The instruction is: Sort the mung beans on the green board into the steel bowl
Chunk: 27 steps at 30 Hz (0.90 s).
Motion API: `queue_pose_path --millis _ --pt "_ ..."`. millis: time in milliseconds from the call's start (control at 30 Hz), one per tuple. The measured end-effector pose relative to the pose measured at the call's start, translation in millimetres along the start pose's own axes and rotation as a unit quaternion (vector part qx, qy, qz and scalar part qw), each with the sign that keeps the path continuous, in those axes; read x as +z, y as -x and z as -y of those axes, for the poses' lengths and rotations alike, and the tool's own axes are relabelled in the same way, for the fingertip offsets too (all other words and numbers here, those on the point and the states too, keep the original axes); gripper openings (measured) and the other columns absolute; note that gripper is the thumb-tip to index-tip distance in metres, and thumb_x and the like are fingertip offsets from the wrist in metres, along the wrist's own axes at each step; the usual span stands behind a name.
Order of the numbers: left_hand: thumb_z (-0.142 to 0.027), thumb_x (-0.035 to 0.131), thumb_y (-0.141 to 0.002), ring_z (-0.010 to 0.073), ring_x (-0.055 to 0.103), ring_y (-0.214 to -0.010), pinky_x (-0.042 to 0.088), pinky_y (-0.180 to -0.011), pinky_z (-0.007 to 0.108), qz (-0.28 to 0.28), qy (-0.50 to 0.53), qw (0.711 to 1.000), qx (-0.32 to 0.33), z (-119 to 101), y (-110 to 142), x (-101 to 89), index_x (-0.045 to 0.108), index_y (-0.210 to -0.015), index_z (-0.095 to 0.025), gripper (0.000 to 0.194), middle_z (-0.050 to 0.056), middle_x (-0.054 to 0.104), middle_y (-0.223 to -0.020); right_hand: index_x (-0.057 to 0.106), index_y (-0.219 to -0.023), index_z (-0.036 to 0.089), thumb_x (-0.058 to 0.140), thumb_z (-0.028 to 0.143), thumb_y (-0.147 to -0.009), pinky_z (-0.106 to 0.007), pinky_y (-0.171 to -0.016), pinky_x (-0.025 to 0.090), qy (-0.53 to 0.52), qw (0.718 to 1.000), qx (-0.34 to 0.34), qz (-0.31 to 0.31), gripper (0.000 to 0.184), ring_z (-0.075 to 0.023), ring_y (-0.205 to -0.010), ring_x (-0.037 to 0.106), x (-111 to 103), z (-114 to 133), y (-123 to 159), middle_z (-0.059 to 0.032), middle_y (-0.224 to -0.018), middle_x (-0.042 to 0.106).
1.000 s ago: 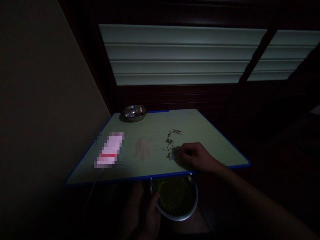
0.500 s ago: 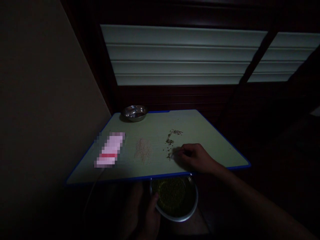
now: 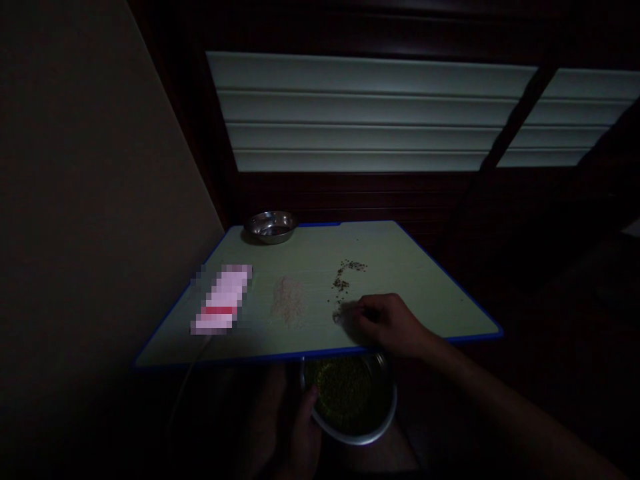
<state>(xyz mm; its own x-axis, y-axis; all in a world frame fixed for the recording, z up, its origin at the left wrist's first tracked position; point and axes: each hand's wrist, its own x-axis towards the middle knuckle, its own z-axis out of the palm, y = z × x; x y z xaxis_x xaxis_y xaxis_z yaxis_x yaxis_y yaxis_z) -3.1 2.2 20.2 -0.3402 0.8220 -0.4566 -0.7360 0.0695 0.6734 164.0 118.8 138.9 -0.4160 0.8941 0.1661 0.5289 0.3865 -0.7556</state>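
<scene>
Below the near edge of the table, my left hand [image 3: 305, 427] grips a metal bowl [image 3: 360, 440] by its left side, thumb at the rim. Green grains, perhaps mung beans [image 3: 345, 387], lie inside it. My right hand [image 3: 393, 323] is over the tabletop with its fingers pinched on a small pale, see-through piece [image 3: 346, 312], too blurred to name. Its tip is at the near end of a curved trail of small dark grains [image 3: 341, 285]. To the left lies a patch of whitish grains, like rice [image 3: 289, 300].
The pale table [image 3: 400, 253] has a blue edge. A second metal bowl [image 3: 271, 228] stands at its back left corner. A blurred-out pink and white phone-like thing [image 3: 223, 300] with a cable lies at the left. A wall and slatted panels stand behind; the light is dim.
My right hand has shifted slightly towards me, and the see-through piece with it. My left hand stays on the bowl. The view has moved a little.
</scene>
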Motion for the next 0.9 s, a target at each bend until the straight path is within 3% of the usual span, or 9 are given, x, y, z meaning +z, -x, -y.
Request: queue_pose_path --millis 167,367,533,667,800,900 --pt "-0.028 0.081 -0.065 0.0349 0.051 -0.141 0.037 -0.120 0.047 -0.017 -0.001 1.000 -0.008 6.1 -3.2 -5.5 0.073 -0.123 -0.024 0.058 0.008 0.080 -0.115 0.069 -0.075 0.017 0.058 0.024 -0.084 -0.026 -0.056 0.039 0.016 1.000 -0.012 0.000 0.016 -0.0138 -0.059 0.055 9.2 4.3 2.6 -0.0022 -0.066 0.068" --pt "-0.027 0.081 -0.061 0.0359 0.047 -0.145 0.032 -0.123 0.047 -0.030 -0.014 0.999 0.031 1.3 -0.3 0.5 0.076 -0.116 -0.024 0.055 0.008 0.080 -0.115 0.065 -0.071 0.018 0.057 0.026 -0.081 -0.026 -0.057 0.040 0.011 0.999 -0.001 -0.047 0.015 -0.0151 -0.061 0.056 -2.1 -3.8 -1.0 -0.0014 -0.064 0.065" --pt "-0.024 0.080 -0.067 0.0341 0.052 -0.141 0.035 -0.121 0.047 -0.003 -0.010 1.000 0.011 -5.2 4.3 1.6 0.074 -0.120 -0.025 0.053 0.007 0.079 -0.119 0.065 -0.071 0.019 0.057 0.029 -0.081 -0.027 -0.061 0.044 -0.005 1.000 -0.013 -0.025 0.016 -0.0161 -0.065 0.057 -9.4 -7.3 -1.7 -0.0018 -0.068 0.065" --pt "-0.024 0.077 -0.067 0.0354 0.056 -0.137 0.039 -0.118 0.051 -0.025 0.036 0.997 -0.059 3.9 -1.4 -4.3 0.075 -0.117 -0.024 0.050 0.008 0.081 -0.114 0.063 -0.069 0.020 0.058 0.029 -0.081 -0.027 -0.058 0.041 -0.033 0.999 -0.017 0.001 0.016 -0.0148 -0.063 0.053 -9.7 -8.1 -1.3 -0.0001 -0.065 0.061" --pt "-0.030 0.079 -0.064 0.0358 0.060 -0.133 0.036 -0.120 0.049 -0.009 0.013 0.999 -0.031 12.5 -7.8 -8.4 0.077 -0.115 -0.025 0.051 0.008 0.082 -0.104 0.063 -0.070 0.019 0.058 0.027 -0.081 -0.026 -0.059 0.041 -0.036 0.999 -0.016 -0.008 0.015 -0.0143 -0.063 0.052 -9.1 -5.9 -1.9 0.0002 -0.065 0.060" --pt "-0.035 0.079 -0.065 0.0391 0.066 -0.125 0.038 -0.118 0.053 0.002 -0.001 0.999 -0.033 13.5 -9.4 -9.1 0.079 -0.110 -0.025 0.047 0.009 0.082 -0.101 0.064 -0.069 0.019 0.058 0.026 -0.080 -0.027 -0.060 0.041 -0.033 0.999 -0.023 0.011 0.014 -0.0145 -0.064 0.053 -10.5 -2.8 -1.7 -0.0002 -0.067 0.062"
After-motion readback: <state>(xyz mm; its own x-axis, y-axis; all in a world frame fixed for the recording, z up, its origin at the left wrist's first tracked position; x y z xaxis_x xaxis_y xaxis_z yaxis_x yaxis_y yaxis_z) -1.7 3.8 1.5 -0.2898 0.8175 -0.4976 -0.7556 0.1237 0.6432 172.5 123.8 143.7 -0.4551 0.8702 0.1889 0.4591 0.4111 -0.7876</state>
